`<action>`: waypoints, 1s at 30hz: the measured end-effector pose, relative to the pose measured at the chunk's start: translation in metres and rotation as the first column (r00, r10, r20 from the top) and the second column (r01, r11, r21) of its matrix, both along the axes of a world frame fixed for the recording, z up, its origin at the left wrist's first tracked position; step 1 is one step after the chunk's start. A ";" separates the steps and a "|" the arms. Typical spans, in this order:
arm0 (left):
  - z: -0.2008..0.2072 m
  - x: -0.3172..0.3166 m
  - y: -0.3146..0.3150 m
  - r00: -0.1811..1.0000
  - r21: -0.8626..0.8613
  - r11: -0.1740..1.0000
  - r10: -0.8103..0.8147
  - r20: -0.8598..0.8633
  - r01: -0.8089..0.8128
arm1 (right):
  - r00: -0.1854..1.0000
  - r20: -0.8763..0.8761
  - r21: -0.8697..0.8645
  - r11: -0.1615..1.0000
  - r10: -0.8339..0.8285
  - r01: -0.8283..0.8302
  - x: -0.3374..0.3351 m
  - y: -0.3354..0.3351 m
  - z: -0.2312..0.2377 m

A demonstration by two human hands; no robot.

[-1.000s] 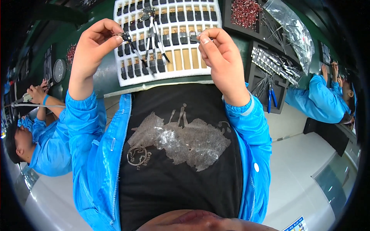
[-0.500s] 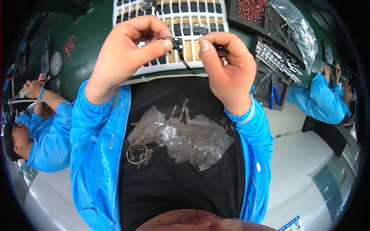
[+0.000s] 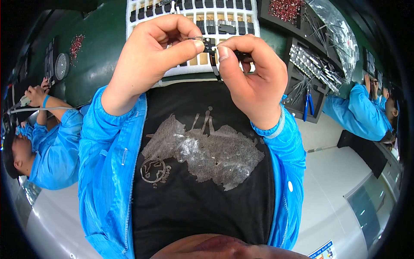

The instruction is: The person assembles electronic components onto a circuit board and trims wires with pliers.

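My left hand (image 3: pixel 157 56) pinches a small black part (image 3: pixel 208 44) with light spots between thumb and forefinger. A narrow black strip (image 3: pixel 214 65) hangs from this part. Close beside it, my right hand (image 3: pixel 254 71) is closed, its thumb and forefinger tips at the part's right edge. A dark piece (image 3: pixel 244 56) shows behind the right thumb, mostly covered by the fingers, so its kind is unclear. Beneath both hands lies a white foam tray (image 3: pixel 255 28) with rows of slots holding several black pieces; one loose black block (image 3: pixel 227 29) rests across the slots.
To the right, a black divided box (image 3: pixel 290 86) holds metal strips (image 3: pixel 317 64) and blue-handled pliers (image 3: pixel 308 105). Red bits (image 3: pixel 285 9) and a clear plastic bag (image 3: pixel 340 34) lie beyond. A round grey coil (image 3: pixel 62 66) sits at left. Co-workers in blue sit on both sides.
My left hand has moved slightly right with the black part. My right fingertips, apart from it before, are now up against its right edge.
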State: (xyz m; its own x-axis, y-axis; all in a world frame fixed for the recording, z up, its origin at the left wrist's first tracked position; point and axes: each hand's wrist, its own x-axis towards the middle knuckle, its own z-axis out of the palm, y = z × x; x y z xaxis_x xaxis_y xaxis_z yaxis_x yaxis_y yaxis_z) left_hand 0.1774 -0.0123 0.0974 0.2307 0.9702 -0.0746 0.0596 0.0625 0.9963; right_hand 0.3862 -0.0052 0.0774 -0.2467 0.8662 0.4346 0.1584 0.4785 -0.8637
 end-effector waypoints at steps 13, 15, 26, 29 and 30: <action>-0.004 -0.002 0.001 0.999 -0.044 0.999 -0.011 0.042 0.013 | 0.999 0.041 0.071 0.997 -0.024 0.021 -0.001 0.001 -0.001; -0.004 -0.001 0.000 0.999 -0.039 0.999 -0.004 0.048 0.006 | 0.994 0.096 0.119 0.992 -0.043 0.031 0.000 0.001 0.001; -0.006 0.007 -0.007 0.992 0.096 0.990 0.109 -0.063 -0.103 | 0.986 0.114 0.401 0.913 -0.126 0.070 -0.001 0.008 -0.011; -0.008 0.006 -0.007 0.992 0.131 0.986 0.112 -0.050 -0.104 | 0.987 0.106 0.427 0.902 -0.120 0.063 -0.001 0.009 -0.013; -0.008 0.006 -0.007 0.993 0.104 0.989 0.111 -0.027 -0.108 | 0.987 0.109 0.440 0.896 -0.116 0.057 0.000 0.009 -0.014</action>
State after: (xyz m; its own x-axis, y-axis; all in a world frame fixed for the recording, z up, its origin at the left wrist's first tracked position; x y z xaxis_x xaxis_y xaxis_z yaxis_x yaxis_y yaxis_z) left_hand 0.1831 -0.0198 0.0893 0.1219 0.9923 0.0203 0.0908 -0.0315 0.9954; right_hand 0.3861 0.0038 0.0638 -0.2588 0.6186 0.7419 0.3120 0.7804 -0.5419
